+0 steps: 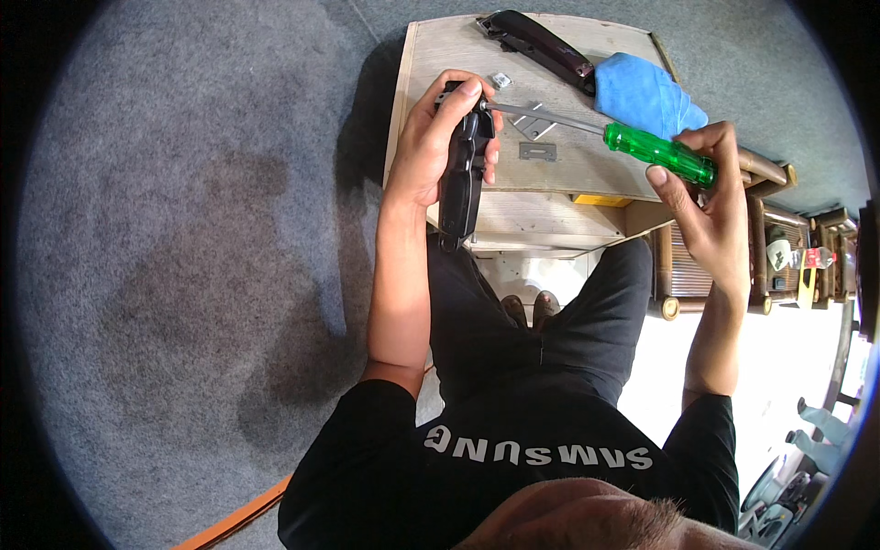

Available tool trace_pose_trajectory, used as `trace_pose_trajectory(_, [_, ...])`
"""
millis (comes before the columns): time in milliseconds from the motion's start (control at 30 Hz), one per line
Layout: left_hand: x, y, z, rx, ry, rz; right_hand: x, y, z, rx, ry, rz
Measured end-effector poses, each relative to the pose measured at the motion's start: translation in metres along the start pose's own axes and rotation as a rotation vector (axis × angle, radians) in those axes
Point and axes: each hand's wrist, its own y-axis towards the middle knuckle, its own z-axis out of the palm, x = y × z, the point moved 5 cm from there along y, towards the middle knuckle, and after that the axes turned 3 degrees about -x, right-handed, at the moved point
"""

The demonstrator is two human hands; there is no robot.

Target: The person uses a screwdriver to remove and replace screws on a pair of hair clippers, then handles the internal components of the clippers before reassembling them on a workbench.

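My left hand [423, 154] is wrapped around a black hair clipper [462, 179], its thumb on the upper end. In my right hand [710, 225] is a screwdriver with a clear green handle [646, 149], gripped between thumb and fingers. The long metal shaft reaches left to the clipper's upper end, its tip at a small metal part beside my left thumb. Whether the tip sits in a screw I cannot tell. Beneath the shaft lie a metal clipper blade [534, 122] and a smaller flat slotted plate [537, 151]. A small shiny piece [500, 81] rests nearby.
A second, dark maroon clipper [541, 46] lies at the back of the light wooden table [440, 46], against a folded blue cloth [642, 92]. A yellow item [600, 200] shows in the shelf below the tabletop. Bamboo furniture [701, 270] stands to the right.
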Motion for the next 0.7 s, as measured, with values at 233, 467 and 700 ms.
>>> trace_pose_trajectory(233, [-0.001,-0.001,0.002,-0.011,0.025,0.009,-0.011,-0.004,0.006,-0.033,0.093,0.209])
trace_pose_trajectory(467, [0.0,0.0,0.0,-0.001,0.018,0.006,-0.008,-0.001,-0.004,0.049,-0.019,0.154])
trace_pose_trajectory(700, [-0.001,0.001,0.001,-0.006,0.005,0.001,-0.009,-0.008,-0.002,0.084,-0.008,0.055])
